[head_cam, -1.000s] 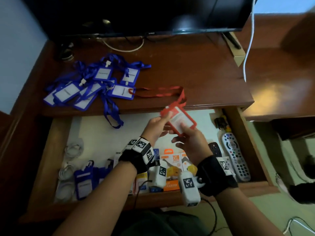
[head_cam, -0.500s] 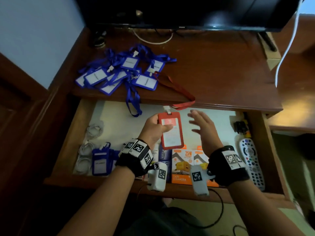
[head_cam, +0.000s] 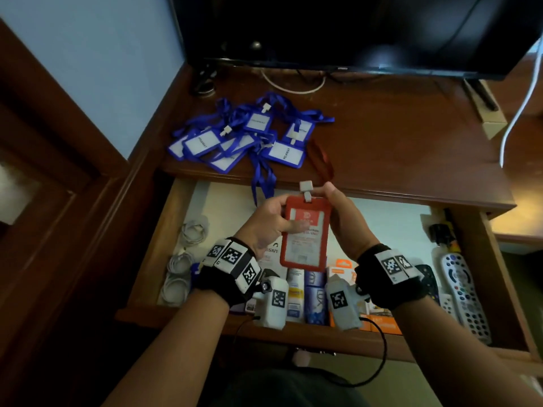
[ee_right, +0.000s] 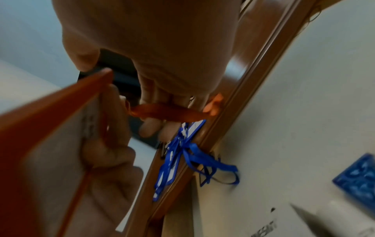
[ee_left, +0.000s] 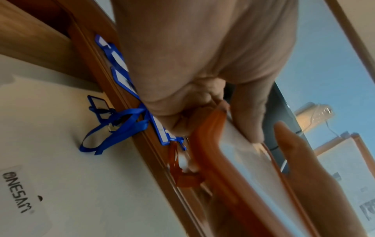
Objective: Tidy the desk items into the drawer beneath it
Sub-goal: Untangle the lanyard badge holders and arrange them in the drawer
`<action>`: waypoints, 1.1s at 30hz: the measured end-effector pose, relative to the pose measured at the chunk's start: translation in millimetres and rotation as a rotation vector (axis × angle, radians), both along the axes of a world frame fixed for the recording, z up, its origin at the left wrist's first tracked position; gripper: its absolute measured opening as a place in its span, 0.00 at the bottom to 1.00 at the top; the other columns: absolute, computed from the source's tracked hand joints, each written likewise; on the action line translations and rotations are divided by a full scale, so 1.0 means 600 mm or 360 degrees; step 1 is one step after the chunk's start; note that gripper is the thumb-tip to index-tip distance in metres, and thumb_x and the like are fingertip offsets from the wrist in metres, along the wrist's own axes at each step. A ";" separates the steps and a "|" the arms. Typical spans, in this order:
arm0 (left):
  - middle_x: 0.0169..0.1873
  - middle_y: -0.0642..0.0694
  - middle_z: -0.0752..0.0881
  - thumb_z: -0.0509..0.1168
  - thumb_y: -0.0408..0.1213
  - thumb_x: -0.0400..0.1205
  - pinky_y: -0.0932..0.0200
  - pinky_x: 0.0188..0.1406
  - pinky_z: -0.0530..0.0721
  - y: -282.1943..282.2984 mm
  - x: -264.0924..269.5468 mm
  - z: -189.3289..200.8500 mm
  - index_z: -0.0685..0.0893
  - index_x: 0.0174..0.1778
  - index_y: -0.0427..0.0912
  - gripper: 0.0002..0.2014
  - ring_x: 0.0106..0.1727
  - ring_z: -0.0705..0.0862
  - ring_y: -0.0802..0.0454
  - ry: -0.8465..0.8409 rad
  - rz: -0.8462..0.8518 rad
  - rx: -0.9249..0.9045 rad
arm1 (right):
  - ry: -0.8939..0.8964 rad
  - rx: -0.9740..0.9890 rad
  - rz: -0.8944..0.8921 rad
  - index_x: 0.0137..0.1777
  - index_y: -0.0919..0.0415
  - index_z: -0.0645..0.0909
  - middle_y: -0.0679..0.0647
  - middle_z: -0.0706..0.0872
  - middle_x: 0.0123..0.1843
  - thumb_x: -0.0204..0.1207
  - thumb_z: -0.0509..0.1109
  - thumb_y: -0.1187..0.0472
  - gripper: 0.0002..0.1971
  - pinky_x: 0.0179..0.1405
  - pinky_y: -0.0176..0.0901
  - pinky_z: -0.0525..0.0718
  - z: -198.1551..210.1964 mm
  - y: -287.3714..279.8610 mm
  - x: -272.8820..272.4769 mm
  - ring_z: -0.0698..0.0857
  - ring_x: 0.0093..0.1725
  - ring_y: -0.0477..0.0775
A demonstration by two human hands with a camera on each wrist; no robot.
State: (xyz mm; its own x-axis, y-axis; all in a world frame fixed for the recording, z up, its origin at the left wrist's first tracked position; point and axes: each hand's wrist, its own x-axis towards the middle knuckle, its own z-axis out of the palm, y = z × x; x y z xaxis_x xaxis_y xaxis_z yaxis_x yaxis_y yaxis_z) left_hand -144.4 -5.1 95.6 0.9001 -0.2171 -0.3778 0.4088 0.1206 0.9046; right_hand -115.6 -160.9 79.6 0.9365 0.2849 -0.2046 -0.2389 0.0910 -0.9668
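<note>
Left hand grips the red badge by its left edge, thumb across the face, upright above the open drawer. Right hand, half a second earlier spread open beside the badge, now has its fingers curled round the red strap just beyond the clip. The strap trails past the fingertips over the desk edge. Judged meaning: the strap is being gathered before stowing. Blue badges lie beyond both hands, still undone. The badge also sits higher than a second ago.
</note>
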 end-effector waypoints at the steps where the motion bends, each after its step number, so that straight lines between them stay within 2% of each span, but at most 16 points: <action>1: 0.48 0.39 0.87 0.69 0.19 0.74 0.48 0.49 0.88 0.010 -0.001 0.002 0.79 0.62 0.39 0.22 0.51 0.87 0.43 -0.0021 0.0091 -0.0030 | 0.0008 0.0026 0.0019 0.55 0.64 0.85 0.61 0.89 0.49 0.73 0.66 0.38 0.28 0.58 0.54 0.82 0.002 0.013 -0.005 0.87 0.49 0.57; 3: 0.45 0.41 0.87 0.68 0.19 0.74 0.57 0.38 0.88 0.027 -0.001 0.007 0.78 0.64 0.38 0.22 0.44 0.88 0.50 -0.0055 0.0284 -0.0099 | 0.0010 0.0056 0.0041 0.60 0.69 0.81 0.66 0.87 0.53 0.67 0.72 0.38 0.35 0.57 0.58 0.83 0.007 0.037 -0.015 0.86 0.51 0.62; 5: 0.43 0.43 0.87 0.68 0.21 0.75 0.59 0.34 0.88 0.041 -0.001 0.011 0.78 0.64 0.40 0.22 0.40 0.88 0.53 -0.0079 0.0438 -0.0177 | -0.0010 0.0002 0.0048 0.61 0.69 0.80 0.64 0.87 0.52 0.66 0.74 0.44 0.31 0.48 0.54 0.86 0.011 0.058 -0.025 0.87 0.48 0.61; 7: 0.43 0.44 0.87 0.67 0.22 0.76 0.57 0.37 0.89 0.054 0.000 0.013 0.78 0.64 0.41 0.21 0.40 0.88 0.52 -0.0107 0.0540 -0.0262 | -0.0079 -0.0070 0.0060 0.61 0.69 0.79 0.61 0.87 0.48 0.71 0.74 0.54 0.23 0.38 0.43 0.86 0.013 0.076 -0.033 0.87 0.44 0.54; 9: 0.45 0.44 0.87 0.66 0.23 0.77 0.54 0.40 0.89 0.067 0.000 0.014 0.76 0.66 0.41 0.21 0.44 0.88 0.50 -0.0130 0.0612 -0.0298 | -0.0144 -0.0108 0.0057 0.60 0.70 0.79 0.54 0.86 0.42 0.77 0.70 0.64 0.14 0.32 0.33 0.81 0.019 0.091 -0.041 0.85 0.36 0.44; 11: 0.49 0.43 0.86 0.66 0.24 0.77 0.51 0.47 0.88 0.081 -0.001 0.013 0.76 0.68 0.41 0.23 0.49 0.87 0.48 -0.0133 0.0656 -0.0295 | -0.0183 -0.0147 0.0044 0.58 0.71 0.80 0.44 0.85 0.32 0.81 0.65 0.68 0.09 0.27 0.28 0.75 0.023 0.098 -0.044 0.79 0.27 0.37; 12: 0.50 0.43 0.86 0.67 0.25 0.77 0.50 0.50 0.87 0.089 0.000 0.011 0.76 0.68 0.42 0.23 0.51 0.87 0.47 -0.0126 0.0665 -0.0292 | -0.0197 -0.0160 0.0040 0.56 0.71 0.80 0.42 0.84 0.29 0.81 0.65 0.69 0.08 0.26 0.26 0.74 0.029 0.100 -0.044 0.78 0.25 0.36; 14: 0.53 0.42 0.86 0.70 0.27 0.74 0.49 0.54 0.84 0.107 0.001 0.008 0.75 0.68 0.42 0.25 0.55 0.85 0.43 -0.0100 0.0626 -0.0273 | -0.0241 -0.0203 0.0054 0.52 0.67 0.82 0.44 0.83 0.29 0.80 0.66 0.69 0.05 0.26 0.29 0.73 0.042 0.100 -0.043 0.76 0.25 0.38; 16: 0.54 0.42 0.86 0.73 0.29 0.69 0.47 0.58 0.83 0.128 0.004 0.009 0.75 0.68 0.42 0.30 0.57 0.85 0.43 -0.0065 0.0519 -0.0280 | -0.0261 -0.0264 0.0108 0.48 0.62 0.85 0.57 0.84 0.34 0.76 0.70 0.63 0.04 0.29 0.36 0.76 0.054 0.095 -0.039 0.79 0.30 0.49; 18: 0.53 0.41 0.86 0.73 0.31 0.66 0.46 0.60 0.83 0.148 0.009 0.014 0.76 0.68 0.43 0.31 0.57 0.85 0.44 -0.0024 0.0353 -0.0320 | -0.0215 -0.0335 0.0193 0.49 0.65 0.85 0.66 0.86 0.40 0.74 0.70 0.62 0.08 0.35 0.45 0.80 0.063 0.086 -0.034 0.82 0.37 0.58; 20: 0.51 0.41 0.87 0.72 0.31 0.68 0.51 0.52 0.85 0.163 0.013 0.019 0.79 0.64 0.42 0.26 0.54 0.86 0.45 -0.0024 0.0179 -0.0337 | -0.0183 -0.0383 0.0244 0.47 0.69 0.85 0.62 0.88 0.40 0.76 0.71 0.68 0.05 0.35 0.41 0.83 0.070 0.075 -0.030 0.86 0.37 0.55; 22: 0.51 0.40 0.86 0.73 0.30 0.70 0.57 0.45 0.86 0.175 0.017 0.022 0.83 0.60 0.41 0.21 0.52 0.86 0.47 -0.0046 0.0085 -0.0324 | -0.0156 -0.0376 0.0247 0.43 0.68 0.86 0.56 0.90 0.38 0.74 0.71 0.70 0.03 0.33 0.36 0.85 0.074 0.065 -0.028 0.88 0.37 0.52; 26: 0.49 0.41 0.86 0.71 0.30 0.70 0.60 0.46 0.86 0.181 0.019 0.029 0.85 0.54 0.40 0.16 0.53 0.87 0.48 -0.0123 0.0019 -0.0170 | -0.0104 -0.0316 0.0142 0.37 0.66 0.86 0.56 0.91 0.37 0.73 0.70 0.74 0.07 0.31 0.37 0.86 0.070 0.058 -0.028 0.89 0.35 0.53; 30: 0.45 0.45 0.88 0.73 0.39 0.66 0.62 0.42 0.85 0.173 0.018 0.024 0.86 0.48 0.48 0.14 0.49 0.87 0.52 -0.0242 0.0057 0.0141 | 0.0015 -0.0132 0.0020 0.39 0.70 0.83 0.59 0.91 0.37 0.72 0.70 0.75 0.03 0.31 0.39 0.87 0.065 0.061 -0.031 0.89 0.35 0.55; 33: 0.44 0.47 0.87 0.75 0.41 0.70 0.61 0.45 0.84 0.164 0.018 0.020 0.86 0.45 0.51 0.09 0.47 0.86 0.54 -0.0297 0.0084 0.0446 | 0.0053 -0.0087 -0.0059 0.38 0.67 0.83 0.59 0.91 0.37 0.71 0.72 0.73 0.03 0.31 0.40 0.87 0.060 0.064 -0.034 0.89 0.35 0.55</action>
State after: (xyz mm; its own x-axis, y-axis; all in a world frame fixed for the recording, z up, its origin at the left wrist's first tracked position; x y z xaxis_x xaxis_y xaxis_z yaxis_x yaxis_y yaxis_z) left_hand -133.7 93.1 107.8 0.9665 -0.0794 -0.2441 0.2331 -0.1268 0.9641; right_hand -135.8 -122.8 115.4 0.9386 0.2378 -0.2499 -0.2682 0.0475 -0.9622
